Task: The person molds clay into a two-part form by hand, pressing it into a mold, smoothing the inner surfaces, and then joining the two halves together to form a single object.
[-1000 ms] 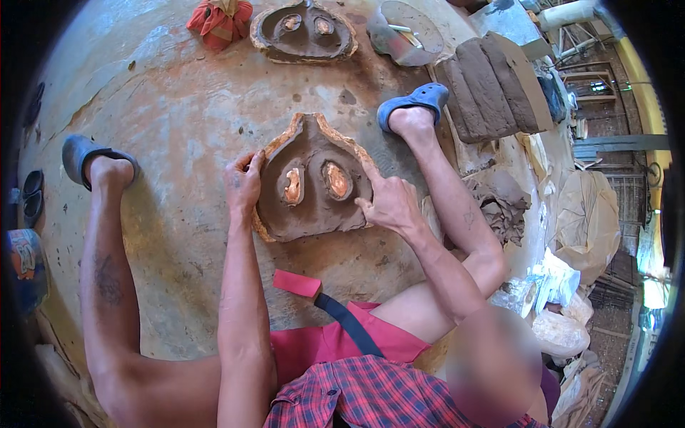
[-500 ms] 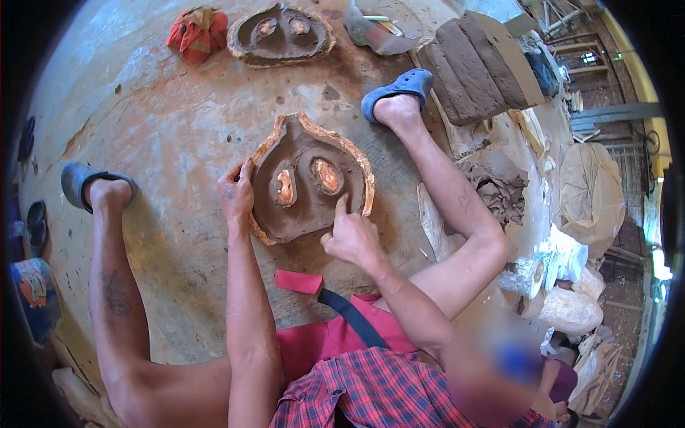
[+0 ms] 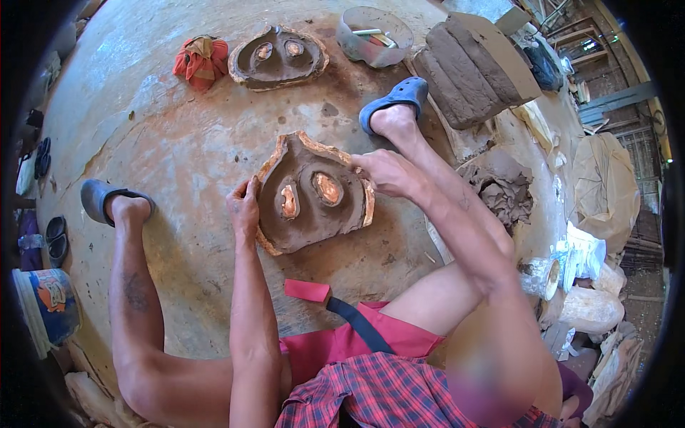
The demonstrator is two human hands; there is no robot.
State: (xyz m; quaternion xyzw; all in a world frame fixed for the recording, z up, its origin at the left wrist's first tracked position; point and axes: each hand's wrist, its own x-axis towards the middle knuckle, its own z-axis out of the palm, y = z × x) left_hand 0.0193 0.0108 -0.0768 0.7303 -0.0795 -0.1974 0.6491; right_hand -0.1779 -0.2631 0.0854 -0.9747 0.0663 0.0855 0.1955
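On the floor between my legs lies a mold (image 3: 308, 227), its rough orange-white rim lined inside with grey-brown clay. Two openings in the clay show orange surface, the left one narrow, the right one a wider oval. My left hand (image 3: 245, 208) grips the mold's left rim, thumb over the edge. At the upper right rim is my right hand (image 3: 389, 173), its fingers curled over the edge and clay; the fingertips are partly hidden.
Beyond lies a second clay-lined mold (image 3: 280, 77), between a red cloth bundle (image 3: 202, 63) and a clear tub (image 3: 375, 55) holding tools. To the right sit stacked clay slabs (image 3: 474, 71) and a crumpled clay heap (image 3: 501, 189). A bucket (image 3: 53, 303) stands at far left.
My right hand has moved from the clay below the right opening up to the mold's upper right rim, its pointing finger now curled. The left hand keeps its hold. The view has shifted slightly.
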